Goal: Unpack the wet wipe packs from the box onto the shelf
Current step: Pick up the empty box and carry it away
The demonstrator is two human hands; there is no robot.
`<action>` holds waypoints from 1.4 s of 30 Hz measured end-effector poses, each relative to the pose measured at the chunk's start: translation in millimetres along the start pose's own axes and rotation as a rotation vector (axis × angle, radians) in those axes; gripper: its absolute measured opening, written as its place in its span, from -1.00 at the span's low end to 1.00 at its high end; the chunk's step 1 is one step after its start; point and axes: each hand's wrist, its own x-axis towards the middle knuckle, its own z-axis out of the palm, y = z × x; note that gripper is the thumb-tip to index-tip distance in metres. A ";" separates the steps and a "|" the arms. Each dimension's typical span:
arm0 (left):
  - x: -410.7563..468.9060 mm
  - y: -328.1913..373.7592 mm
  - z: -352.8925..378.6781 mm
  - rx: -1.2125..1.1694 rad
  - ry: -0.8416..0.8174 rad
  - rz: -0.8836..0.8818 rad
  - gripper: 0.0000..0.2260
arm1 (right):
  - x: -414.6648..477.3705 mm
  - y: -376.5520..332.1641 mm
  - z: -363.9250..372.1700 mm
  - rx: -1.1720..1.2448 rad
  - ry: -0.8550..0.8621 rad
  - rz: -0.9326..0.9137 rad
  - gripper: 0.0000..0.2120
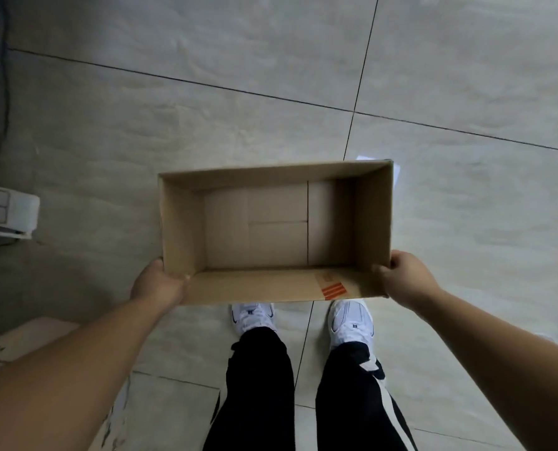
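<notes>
An open brown cardboard box (373, 219) hangs in front of me above the tiled floor, its inside bare with no wet wipe packs in it. My left hand (159, 284) grips the box's near left corner, thumb on the rim. My right hand (406, 276) grips the near right corner. An orange printed patch marks the near wall of the box. No shelf is in view.
Below the box are my two white shoes (351, 320) and black trousers. A white device (7, 209) stands by the wall at the left edge. Another cardboard box (27, 340) lies at lower left under my forearm. Pale floor tiles (206, 109) stretch ahead.
</notes>
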 end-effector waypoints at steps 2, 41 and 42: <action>3.0 -0.2 2.1 0.018 0.052 0.013 -0.77 | 0.8 3.4 6.5 -0.003 0.072 -0.012 -0.85; -434.6 256.1 -462.5 -0.082 0.110 0.847 -0.90 | -481.5 -133.8 -455.3 0.111 0.638 -0.223 -0.81; -442.2 268.5 -468.9 -0.077 0.131 0.865 -0.90 | -485.4 -136.2 -467.4 0.111 0.649 -0.234 -0.80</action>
